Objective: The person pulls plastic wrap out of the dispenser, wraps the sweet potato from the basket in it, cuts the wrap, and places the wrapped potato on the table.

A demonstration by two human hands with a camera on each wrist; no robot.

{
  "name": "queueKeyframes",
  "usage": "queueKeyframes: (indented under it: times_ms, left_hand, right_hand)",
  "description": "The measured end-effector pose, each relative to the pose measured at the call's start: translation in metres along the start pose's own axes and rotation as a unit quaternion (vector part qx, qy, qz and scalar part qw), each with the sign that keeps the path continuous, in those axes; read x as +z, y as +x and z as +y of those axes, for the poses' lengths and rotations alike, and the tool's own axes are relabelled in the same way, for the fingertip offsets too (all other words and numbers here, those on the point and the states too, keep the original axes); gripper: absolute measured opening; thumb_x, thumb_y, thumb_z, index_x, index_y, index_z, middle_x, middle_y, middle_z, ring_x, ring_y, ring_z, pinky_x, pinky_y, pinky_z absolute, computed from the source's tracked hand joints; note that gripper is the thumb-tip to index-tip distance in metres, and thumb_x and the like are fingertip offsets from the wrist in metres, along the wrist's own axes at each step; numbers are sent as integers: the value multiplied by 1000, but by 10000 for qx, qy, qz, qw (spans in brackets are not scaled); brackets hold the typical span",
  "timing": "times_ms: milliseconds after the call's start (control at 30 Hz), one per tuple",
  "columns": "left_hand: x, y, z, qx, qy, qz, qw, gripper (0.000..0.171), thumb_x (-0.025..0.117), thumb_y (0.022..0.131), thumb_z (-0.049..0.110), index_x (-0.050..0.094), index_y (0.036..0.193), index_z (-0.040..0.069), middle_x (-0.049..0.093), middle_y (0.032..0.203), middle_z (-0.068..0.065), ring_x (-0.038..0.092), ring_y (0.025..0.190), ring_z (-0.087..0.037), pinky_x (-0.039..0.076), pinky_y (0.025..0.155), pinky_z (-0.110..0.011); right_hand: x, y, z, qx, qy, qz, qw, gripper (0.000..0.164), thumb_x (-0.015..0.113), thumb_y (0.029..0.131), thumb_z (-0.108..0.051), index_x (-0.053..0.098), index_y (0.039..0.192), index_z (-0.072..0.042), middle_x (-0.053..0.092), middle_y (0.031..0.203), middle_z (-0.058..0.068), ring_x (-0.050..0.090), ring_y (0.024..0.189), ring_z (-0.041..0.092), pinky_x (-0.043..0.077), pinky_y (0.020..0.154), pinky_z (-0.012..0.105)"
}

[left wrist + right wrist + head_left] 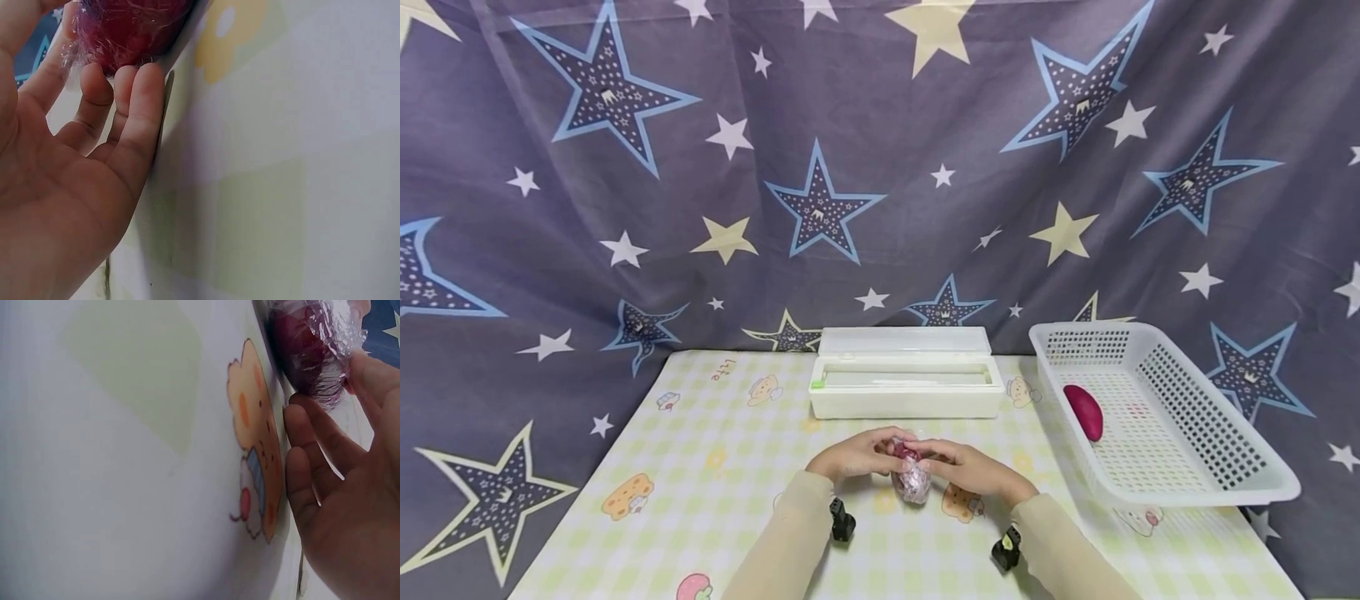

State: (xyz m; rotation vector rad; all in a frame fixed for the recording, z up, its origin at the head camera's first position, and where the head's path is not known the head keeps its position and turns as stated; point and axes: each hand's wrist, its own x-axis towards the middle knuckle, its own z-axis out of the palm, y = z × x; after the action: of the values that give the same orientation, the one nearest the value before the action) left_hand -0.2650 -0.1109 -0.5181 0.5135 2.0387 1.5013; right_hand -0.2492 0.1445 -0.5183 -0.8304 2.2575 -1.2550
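Observation:
A dark red rounded object wrapped in crinkled cling film (913, 485) rests on the table between my two hands. My left hand (859, 456) holds it from the left, thumb and fingers at its top and side. From the right, my right hand (973, 468) pinches the film near the top. In the left wrist view, bent fingertips of the left hand (94, 150) touch the underside of the wrapped object (134, 31). Bunched film shows on the wrapped object (319, 350) in the right wrist view, beside the right hand (350, 481). What exactly is inside cannot be told.
Behind the hands stands a long white box (906, 405) with its lid raised, looking like a cling film dispenser. At the right is a white perforated basket (1195, 498) holding a dark red oblong object (1083, 412). A checked cloth (700, 492) covers the table; a starry curtain (880, 108) hangs behind.

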Motion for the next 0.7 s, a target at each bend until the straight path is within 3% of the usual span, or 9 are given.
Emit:
queueKeyframes:
  times_ms: [67,200,300,367,467,533,700]
  left_hand:
    - [0,0,0,46,70,1,10000,48,76,91,22,62,137,21,60,105,-6,57,92,-18,52,83,-35]
    - [-1,-1,2,284,449,94,9985,55,78,89,22,59,141,19,55,95,-9,49,81,-17,45,74,-32]
    - [-2,-1,5,516,843,359,9945,67,82,85,23,54,145,20,52,104,-14,48,89,-21,44,77,-35]
    - [-2,-1,8,554,1043,586,9913,75,86,81,24,49,147,20,49,124,-16,51,105,-25,47,88,-41]
    - [0,-2,10,510,1139,759,9893,80,87,80,25,47,148,17,37,146,-13,47,128,-34,45,103,-49]
    - [1,-3,10,523,1089,726,9900,76,86,81,23,49,147,13,38,148,-13,45,131,-35,42,107,-50]
    - [2,-5,9,712,1093,614,9895,66,83,84,22,55,142,8,48,140,-12,49,128,-32,39,110,-49]
  right_hand:
    - [0,0,1,-11,-9,91,10000,41,49,107,-31,50,148,-26,52,144,3,51,128,27,41,106,52]
    - [1,0,3,-167,109,313,9993,35,55,105,-28,53,138,-19,50,132,13,56,110,27,49,91,45]
    - [2,1,5,-123,164,593,9980,39,62,101,-29,46,135,-16,43,129,17,54,103,26,49,83,41]
    - [2,2,5,-38,152,739,9971,53,66,99,-31,40,142,-16,38,137,18,55,108,29,50,87,44]
    - [2,2,5,34,43,787,9969,71,68,97,-35,30,155,-18,29,150,13,50,123,35,47,98,50]
    - [2,2,5,47,23,685,9976,73,66,98,-36,27,158,-18,27,155,12,45,131,38,42,104,56]
    - [3,-1,3,81,-79,532,9985,63,58,103,-36,34,157,-17,37,151,11,36,140,38,34,109,62]
